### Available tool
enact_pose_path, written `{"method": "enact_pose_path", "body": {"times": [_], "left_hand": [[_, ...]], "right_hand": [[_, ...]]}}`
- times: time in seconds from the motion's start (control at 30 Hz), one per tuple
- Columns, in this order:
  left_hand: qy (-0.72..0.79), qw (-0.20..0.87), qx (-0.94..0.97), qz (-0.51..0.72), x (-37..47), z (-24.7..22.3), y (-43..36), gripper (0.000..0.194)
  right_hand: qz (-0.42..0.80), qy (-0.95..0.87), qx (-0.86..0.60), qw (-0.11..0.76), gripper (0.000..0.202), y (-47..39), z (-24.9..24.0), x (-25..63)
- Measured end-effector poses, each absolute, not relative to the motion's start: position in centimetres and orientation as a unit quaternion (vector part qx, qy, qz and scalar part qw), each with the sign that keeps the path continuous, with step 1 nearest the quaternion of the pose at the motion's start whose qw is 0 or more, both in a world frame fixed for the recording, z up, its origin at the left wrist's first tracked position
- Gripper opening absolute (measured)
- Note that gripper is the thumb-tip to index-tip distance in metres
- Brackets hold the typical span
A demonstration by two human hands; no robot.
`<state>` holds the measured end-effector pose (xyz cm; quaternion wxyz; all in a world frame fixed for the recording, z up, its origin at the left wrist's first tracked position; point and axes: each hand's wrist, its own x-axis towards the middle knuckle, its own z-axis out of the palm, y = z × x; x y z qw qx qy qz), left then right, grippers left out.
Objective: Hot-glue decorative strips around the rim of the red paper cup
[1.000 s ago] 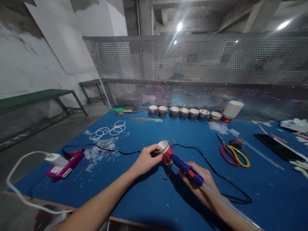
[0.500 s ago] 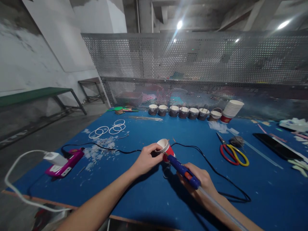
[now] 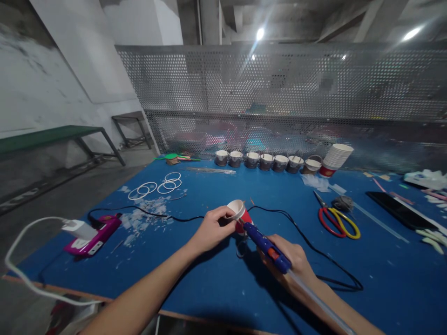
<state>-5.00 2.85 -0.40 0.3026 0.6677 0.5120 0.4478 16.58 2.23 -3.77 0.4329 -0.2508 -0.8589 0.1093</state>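
Near the middle of the blue table (image 3: pixel 206 284), my left hand (image 3: pixel 214 228) pinches the rim of a red and white paper cup (image 3: pixel 247 217), which is tilted. My right hand (image 3: pixel 288 260) is wrapped round a blue glue gun (image 3: pixel 262 243). The gun's tip is at the cup's side, just below the rim; whether it touches cannot be made out. A clear glue stick (image 3: pixel 317 300) runs out of the gun's back end. Under the cup a small ring (image 3: pixel 241 248) shows on the table.
Dark-wrapped cups (image 3: pixel 266 162) and a stack of white cups (image 3: pixel 337 158) stand along the back. Scissors (image 3: pixel 338 222), yarn (image 3: pixel 342 203) and a black phone (image 3: pixel 401 211) lie right. White rings (image 3: pixel 142 190), scraps (image 3: pixel 146 216) and a pink power strip (image 3: pixel 94 239) are left.
Both hands, the cup and the glue gun hold nearly the same positions. The whole view has shifted very slightly.
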Motion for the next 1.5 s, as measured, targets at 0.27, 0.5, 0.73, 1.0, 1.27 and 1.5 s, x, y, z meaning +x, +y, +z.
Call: {"method": "enact_pose_path", "body": {"times": [0.27,0.5,0.73,1.0,1.27,1.5], "left_hand": [[0.513,0.326,0.660,0.441,-5.1,-0.3,2.8,0.012],[0.509,0.365,0.645,0.437,-5.3,-0.2,2.9,0.011],[0.499,0.374,0.648,0.437,-5.5,-0.1,2.9,0.008],[0.495,0.352,0.672,0.423,-5.9,-0.1,3.1,0.011],[0.484,0.353,0.680,0.422,-6.2,-0.1,3.2,0.010],[0.480,0.369,0.674,0.424,-6.4,-0.3,3.4,0.009]], "right_hand": [[0.108,-0.859,-0.246,0.435,0.010,2.2,-4.1,16.5],[0.105,-0.838,-0.299,0.444,0.008,2.4,-4.2,17.0],[0.112,-0.838,-0.305,0.439,0.011,2.3,-4.0,16.9],[0.115,-0.838,-0.302,0.440,0.012,2.0,-3.6,16.7],[0.166,-0.808,-0.356,0.439,0.018,1.9,-2.5,16.7],[0.200,-0.794,-0.377,0.433,0.022,1.9,-2.1,16.8]]}}
